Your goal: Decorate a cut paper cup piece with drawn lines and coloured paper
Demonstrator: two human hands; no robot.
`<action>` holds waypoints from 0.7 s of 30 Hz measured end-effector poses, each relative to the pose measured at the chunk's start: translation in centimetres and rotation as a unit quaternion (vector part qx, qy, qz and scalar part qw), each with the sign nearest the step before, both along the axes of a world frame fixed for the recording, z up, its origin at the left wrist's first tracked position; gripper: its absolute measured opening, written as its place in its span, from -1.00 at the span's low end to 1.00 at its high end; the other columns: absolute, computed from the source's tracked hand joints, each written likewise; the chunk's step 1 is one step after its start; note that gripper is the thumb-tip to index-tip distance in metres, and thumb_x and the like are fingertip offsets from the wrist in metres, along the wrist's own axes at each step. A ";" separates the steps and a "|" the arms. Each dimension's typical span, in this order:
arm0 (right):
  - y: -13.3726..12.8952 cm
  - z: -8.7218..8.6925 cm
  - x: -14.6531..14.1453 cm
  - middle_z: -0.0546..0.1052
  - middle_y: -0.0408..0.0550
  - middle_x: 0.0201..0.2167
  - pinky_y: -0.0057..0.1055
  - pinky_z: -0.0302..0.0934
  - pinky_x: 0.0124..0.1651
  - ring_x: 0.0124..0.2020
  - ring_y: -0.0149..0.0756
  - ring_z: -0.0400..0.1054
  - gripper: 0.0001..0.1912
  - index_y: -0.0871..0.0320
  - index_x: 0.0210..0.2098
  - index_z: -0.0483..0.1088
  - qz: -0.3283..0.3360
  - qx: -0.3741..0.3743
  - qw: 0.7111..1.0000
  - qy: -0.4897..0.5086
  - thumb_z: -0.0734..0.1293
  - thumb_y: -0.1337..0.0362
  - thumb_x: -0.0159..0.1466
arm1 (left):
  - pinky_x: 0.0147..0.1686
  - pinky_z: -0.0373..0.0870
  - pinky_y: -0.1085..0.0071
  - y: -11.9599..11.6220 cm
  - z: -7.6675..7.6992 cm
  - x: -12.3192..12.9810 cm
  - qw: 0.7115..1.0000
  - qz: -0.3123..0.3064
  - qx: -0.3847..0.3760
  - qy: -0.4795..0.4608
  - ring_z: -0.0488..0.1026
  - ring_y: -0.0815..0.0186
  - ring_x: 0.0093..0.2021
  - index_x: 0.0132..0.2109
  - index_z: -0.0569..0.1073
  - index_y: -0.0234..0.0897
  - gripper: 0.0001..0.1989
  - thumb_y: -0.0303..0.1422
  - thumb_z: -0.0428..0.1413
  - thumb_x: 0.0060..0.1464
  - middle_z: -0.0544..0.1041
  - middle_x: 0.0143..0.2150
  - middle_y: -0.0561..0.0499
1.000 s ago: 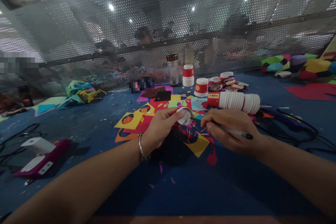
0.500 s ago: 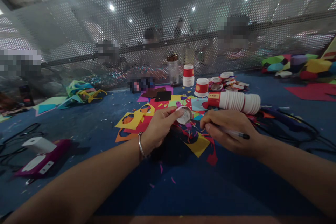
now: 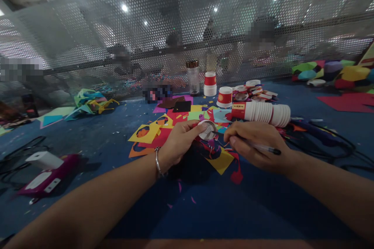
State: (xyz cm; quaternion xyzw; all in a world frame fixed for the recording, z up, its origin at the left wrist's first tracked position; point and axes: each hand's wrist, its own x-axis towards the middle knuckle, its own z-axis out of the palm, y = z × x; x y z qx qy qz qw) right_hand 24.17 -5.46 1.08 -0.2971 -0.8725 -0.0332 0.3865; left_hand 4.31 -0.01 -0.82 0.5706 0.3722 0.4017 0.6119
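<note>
My left hand, with a silver bangle at its wrist, pinches a small round white disc with a raised rim, which looks like a cut-off paper cup bottom. Dark marks show on the disc's face. In a writing grip, my right hand is closed around a pen, whose dark end points back toward the wrist. The pen's tip lies near the disc's right edge; whether it touches cannot be made out. Beneath both hands lie coloured paper scraps, among them a yellow sheet with round holes.
Stacked paper cups lie on their side beyond my right hand. Other red cups, a glass jar and cut cup pieces stand behind. A purple power strip sits at left; a cabled blue tool lies right.
The cup bottom in my left hand has shifted slightly right and down. My right hand with the pen has moved a little to the right.
</note>
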 end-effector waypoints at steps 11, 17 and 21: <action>0.1 0.0 0.1 0.47 -0.19 -0.56 -0.44 0.18 -0.46 -0.56 -0.43 0.34 -0.81 0.10 -0.34 0.33 -0.006 -0.005 1.000 -0.017 0.14 0.41 0.34 | -0.51 0.29 0.53 0.2 0.3 0.1 1.000 0.017 -0.006 -0.008 0.39 0.47 -0.55 -0.33 0.64 -0.29 -0.85 -0.31 0.23 0.11 0.58 -0.46 0.04; 0.0 0.1 0.1 0.47 -0.20 -0.56 -0.44 0.17 -0.48 -0.58 -0.44 0.32 -0.80 0.10 -0.33 0.33 -0.006 0.002 1.000 -0.006 0.14 0.42 0.34 | -0.50 0.30 0.53 0.1 0.4 0.1 1.000 0.028 -0.008 -0.012 0.38 0.48 -0.56 -0.35 0.64 -0.30 -0.85 -0.38 0.20 0.14 0.57 -0.49 0.05; 0.0 0.1 0.1 0.46 -0.21 -0.56 -0.45 0.15 -0.49 -0.58 -0.46 0.31 -0.82 0.11 -0.32 0.34 -0.002 0.007 1.000 -0.001 0.15 0.42 0.34 | -0.49 0.31 0.53 0.0 0.4 0.1 1.000 0.015 -0.003 -0.011 0.38 0.48 -0.56 -0.33 0.65 -0.29 -0.85 -0.41 0.18 0.16 0.57 -0.49 0.04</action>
